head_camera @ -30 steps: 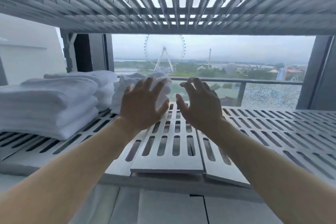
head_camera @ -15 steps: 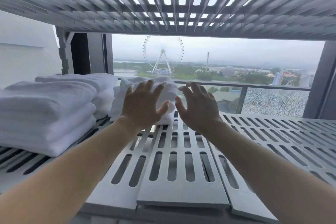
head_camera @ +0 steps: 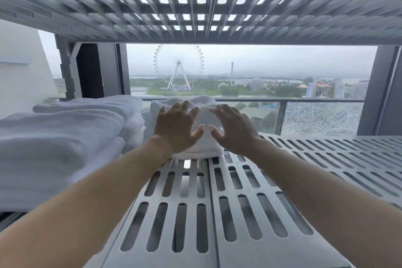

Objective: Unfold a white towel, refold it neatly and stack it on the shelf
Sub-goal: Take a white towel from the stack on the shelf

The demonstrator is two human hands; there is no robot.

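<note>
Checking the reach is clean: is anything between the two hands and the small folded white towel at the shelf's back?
Nothing visible does. The left hand and right hand, fingers spread, are at the small folded white towel on the slotted grey shelf; the stack of larger white towels lies off to the left.

head cam | looks forward along shelf [head_camera: 239, 213] | close, seemingly shelf-height | toward window [head_camera: 272, 65]

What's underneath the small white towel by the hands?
The grey slotted shelf; the small white towel sits on it. The left hand and right hand hide its lower corners.
</note>
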